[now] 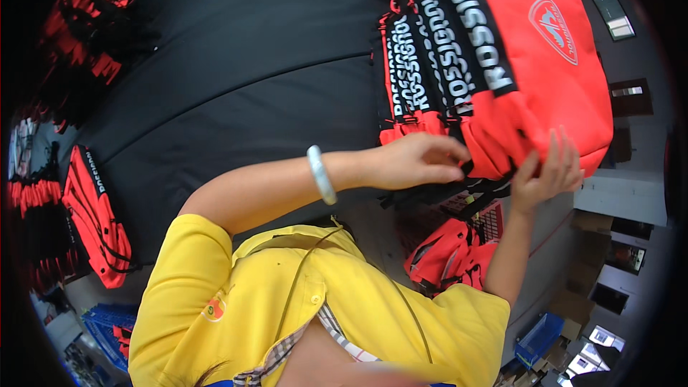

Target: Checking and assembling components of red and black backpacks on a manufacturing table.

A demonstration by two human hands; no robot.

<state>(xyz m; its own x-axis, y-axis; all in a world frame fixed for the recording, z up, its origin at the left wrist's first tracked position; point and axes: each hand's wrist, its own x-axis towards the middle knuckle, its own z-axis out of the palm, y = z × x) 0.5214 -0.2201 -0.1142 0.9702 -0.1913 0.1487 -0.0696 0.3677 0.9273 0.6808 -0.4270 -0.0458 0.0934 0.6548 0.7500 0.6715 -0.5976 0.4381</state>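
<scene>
A red bag (523, 64) with a black band of white lettering lies on top of a row of similar red and black bags (412, 75) at the right. My right hand (548, 174) rests on its near end, fingers stretched over the red fabric and thumb apart. My left hand (423, 160), with a pale bangle (321, 175) on the wrist, is beside the bag's near left corner. Its fingers are curved, with a gap to the thumb, close to a small black part of the bag. Black straps hang below the bags, partly hidden by my hands.
The bags lie on a large black-covered table (251, 36). Another red bag (97, 218) lies at its left edge, by more bags. Below the stack, red bags (451, 251) sit by a red crate (493, 221). A blue crate (539, 339) stands on the floor, lower right.
</scene>
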